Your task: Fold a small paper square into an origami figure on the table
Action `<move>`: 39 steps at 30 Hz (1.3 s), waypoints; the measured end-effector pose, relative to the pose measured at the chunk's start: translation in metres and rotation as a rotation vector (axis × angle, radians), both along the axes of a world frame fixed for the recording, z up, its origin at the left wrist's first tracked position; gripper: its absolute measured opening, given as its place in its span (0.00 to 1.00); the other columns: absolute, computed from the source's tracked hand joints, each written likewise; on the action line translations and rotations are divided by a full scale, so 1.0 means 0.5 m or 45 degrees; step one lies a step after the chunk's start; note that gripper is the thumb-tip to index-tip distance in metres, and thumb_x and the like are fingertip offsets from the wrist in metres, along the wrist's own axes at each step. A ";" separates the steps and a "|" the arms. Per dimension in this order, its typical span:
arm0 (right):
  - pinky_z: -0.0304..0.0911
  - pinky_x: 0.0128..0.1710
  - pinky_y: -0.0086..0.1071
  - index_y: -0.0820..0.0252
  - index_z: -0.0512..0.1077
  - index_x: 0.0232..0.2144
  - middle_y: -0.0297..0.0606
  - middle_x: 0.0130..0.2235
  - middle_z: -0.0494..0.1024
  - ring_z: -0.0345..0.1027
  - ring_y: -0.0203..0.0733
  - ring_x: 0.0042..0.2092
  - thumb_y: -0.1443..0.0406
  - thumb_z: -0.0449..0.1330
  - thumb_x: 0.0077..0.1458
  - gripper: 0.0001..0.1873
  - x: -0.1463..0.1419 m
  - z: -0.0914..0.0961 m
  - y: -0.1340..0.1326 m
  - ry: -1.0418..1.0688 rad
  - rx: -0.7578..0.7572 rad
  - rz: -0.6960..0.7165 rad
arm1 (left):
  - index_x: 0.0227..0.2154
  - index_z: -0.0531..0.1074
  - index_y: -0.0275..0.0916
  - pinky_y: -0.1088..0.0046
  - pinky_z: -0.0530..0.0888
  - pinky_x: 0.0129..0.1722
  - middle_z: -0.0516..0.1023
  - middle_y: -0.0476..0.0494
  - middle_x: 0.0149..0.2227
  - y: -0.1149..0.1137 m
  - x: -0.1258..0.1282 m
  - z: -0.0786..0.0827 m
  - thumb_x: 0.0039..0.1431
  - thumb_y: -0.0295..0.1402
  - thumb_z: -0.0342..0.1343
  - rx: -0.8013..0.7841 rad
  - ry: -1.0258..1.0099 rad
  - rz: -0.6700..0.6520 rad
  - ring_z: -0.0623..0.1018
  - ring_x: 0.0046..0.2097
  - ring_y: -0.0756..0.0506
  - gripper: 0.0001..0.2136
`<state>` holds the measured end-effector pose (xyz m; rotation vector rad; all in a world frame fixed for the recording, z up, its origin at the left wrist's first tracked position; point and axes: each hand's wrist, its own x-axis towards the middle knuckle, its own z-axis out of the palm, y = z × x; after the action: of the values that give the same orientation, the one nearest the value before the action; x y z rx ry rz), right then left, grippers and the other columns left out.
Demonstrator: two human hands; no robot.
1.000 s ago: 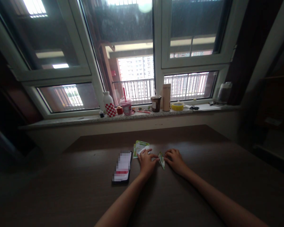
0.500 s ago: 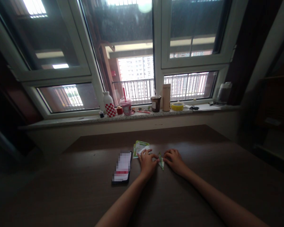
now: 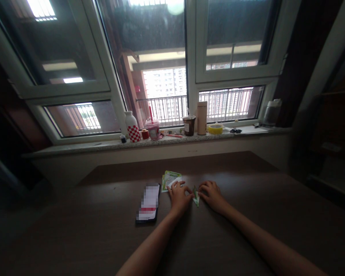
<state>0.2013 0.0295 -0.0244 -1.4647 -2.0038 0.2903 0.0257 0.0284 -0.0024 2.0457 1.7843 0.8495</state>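
A small folded piece of green and white paper point(image 3: 196, 199), pointed at its near end, lies between my two hands on the brown table point(image 3: 235, 168). My left hand point(image 3: 179, 196) has thumb and forefinger at the paper's left edge, its other fingers resting over flat green and white printed papers point(image 3: 170, 177). From the right, my right hand point(image 3: 212, 195) pinches the folded paper's other edge with bent fingers. The fingertips partly cover the paper, so its exact folds are hard to make out.
A phone point(image 3: 148, 203) with a lit, blurred screen lies left of my left hand. Along the windowsill point(image 3: 109, 145) stand a checkered bottle point(image 3: 132, 128), a pink cup point(image 3: 153, 129), a brown cup point(image 3: 189, 126), a tan box-like container point(image 3: 202, 119), yellow tape point(image 3: 215, 129) and scissors point(image 3: 235, 131).
The folded paper's upper part has shifted slightly between my fingertips, and its visible faces look a little different. Both hands stay in nearly the same place.
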 end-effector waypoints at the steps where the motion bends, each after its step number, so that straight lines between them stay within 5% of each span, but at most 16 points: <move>1: 0.55 0.54 0.40 0.53 0.75 0.34 0.39 0.46 0.73 0.59 0.48 0.52 0.62 0.60 0.55 0.05 0.000 0.000 0.000 -0.003 -0.001 -0.002 | 0.28 0.78 0.46 0.46 0.38 0.64 0.71 0.49 0.55 0.000 0.000 0.001 0.49 0.35 0.64 -0.006 -0.001 0.003 0.57 0.63 0.37 0.02; 15: 0.55 0.54 0.40 0.54 0.75 0.33 0.39 0.45 0.73 0.59 0.47 0.51 0.61 0.60 0.55 0.05 -0.002 0.010 -0.006 0.010 -0.007 -0.015 | 0.28 0.80 0.47 0.48 0.41 0.64 0.72 0.50 0.54 -0.001 -0.002 0.005 0.51 0.35 0.62 -0.015 -0.038 0.028 0.59 0.62 0.38 0.02; 24: 0.55 0.53 0.42 0.54 0.74 0.33 0.41 0.46 0.72 0.59 0.50 0.52 0.48 0.63 0.49 0.17 -0.013 0.014 -0.011 -0.070 0.009 -0.057 | 0.28 0.79 0.46 0.49 0.42 0.64 0.71 0.50 0.56 0.005 0.000 0.000 0.51 0.36 0.62 -0.013 0.017 0.036 0.59 0.62 0.38 0.02; 39: 0.54 0.54 0.40 0.53 0.75 0.36 0.38 0.48 0.72 0.59 0.49 0.53 0.55 0.68 0.43 0.16 -0.004 0.030 -0.013 -0.034 -0.097 0.005 | 0.29 0.78 0.45 0.49 0.41 0.65 0.69 0.48 0.56 0.004 0.000 -0.005 0.52 0.36 0.62 0.010 0.035 0.038 0.59 0.62 0.38 0.03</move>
<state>0.1991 0.0232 -0.0093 -1.5193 -2.0371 0.3541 0.0258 0.0305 -0.0050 2.0504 1.8332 0.8417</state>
